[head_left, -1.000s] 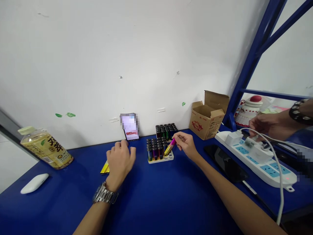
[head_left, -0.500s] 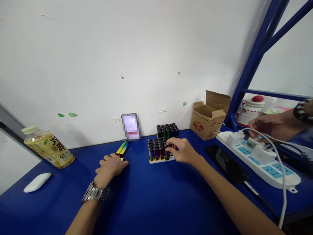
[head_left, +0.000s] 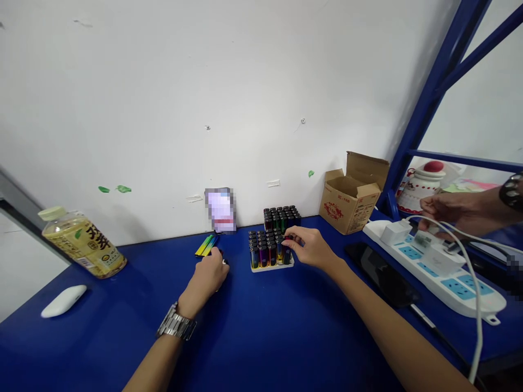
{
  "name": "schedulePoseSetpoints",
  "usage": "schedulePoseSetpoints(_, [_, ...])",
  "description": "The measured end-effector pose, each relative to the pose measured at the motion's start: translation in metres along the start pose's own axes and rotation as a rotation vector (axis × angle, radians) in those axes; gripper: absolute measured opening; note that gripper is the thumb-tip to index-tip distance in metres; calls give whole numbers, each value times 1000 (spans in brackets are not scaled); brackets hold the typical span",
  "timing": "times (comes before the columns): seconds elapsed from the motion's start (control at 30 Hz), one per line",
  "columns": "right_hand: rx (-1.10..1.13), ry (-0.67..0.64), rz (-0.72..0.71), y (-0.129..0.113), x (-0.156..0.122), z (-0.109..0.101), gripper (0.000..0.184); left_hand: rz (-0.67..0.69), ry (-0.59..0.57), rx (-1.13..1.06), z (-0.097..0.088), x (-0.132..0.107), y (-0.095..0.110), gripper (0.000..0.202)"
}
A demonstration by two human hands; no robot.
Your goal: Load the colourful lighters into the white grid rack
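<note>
Blue table [head_left: 261, 332], open room in front of the hands. Right hand [head_left: 308, 246] pinches narrowly on tray lighters [head_left: 261, 253] in a white tray [head_left: 272, 269]; left hand [head_left: 206, 279] curls beside loose lighters [head_left: 206, 245], grip unclear.

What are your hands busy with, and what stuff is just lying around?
In use: left hand at the loose lighters; right hand at the lighters in the tray.
Just lying about: bottle, mouse, box, black phone, power strip.
</note>
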State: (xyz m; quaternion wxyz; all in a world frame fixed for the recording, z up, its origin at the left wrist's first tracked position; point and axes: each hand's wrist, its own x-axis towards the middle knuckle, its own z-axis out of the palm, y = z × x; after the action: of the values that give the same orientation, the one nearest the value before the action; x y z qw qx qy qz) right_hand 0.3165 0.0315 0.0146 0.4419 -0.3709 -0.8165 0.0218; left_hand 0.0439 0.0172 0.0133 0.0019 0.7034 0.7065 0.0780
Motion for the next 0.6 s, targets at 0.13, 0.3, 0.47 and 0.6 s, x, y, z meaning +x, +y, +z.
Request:
schedulePoseSetpoints(0.13, [21,64,-71,-2,-1,7,10,24,-74,45,-4,-3,11,18])
schedulePoseSetpoints(0.3, [-8,48,-146,-3,-2,10,11,26,-92,54,-7,-10,23,22])
schedulePoseSetpoints(0.47, [11,-83,-72,-7,0,2,8,186,-122,83,-6,-10,26,28])
schedulePoseSetpoints(0.6, [-35,-72,-87,-14,0,0,13,310,-159,58,-6,-7,23,29])
